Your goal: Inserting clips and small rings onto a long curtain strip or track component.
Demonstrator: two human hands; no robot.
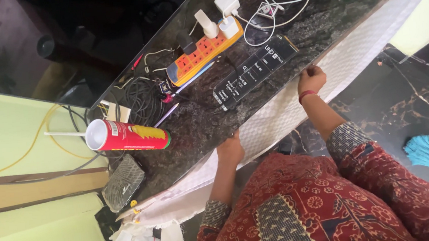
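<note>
Both hands, left [231, 149] & right [312, 79], fingers closed gripping white sheet [296, 105] at counter [194, 125] edge.

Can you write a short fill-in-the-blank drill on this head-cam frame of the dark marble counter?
1. Both hands grip the edge of the white quilted ____ along the dark marble counter.
2. The red cylindrical spray can lies on its ____.
3. White chargers are plugged into the ____ power strip.
4. The right hand has a ____ band at its wrist.

Missing words: cloth; side; orange; red

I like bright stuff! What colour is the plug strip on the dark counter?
Orange, with a yellow edge: the power strip, seen from the head camera.
</note>
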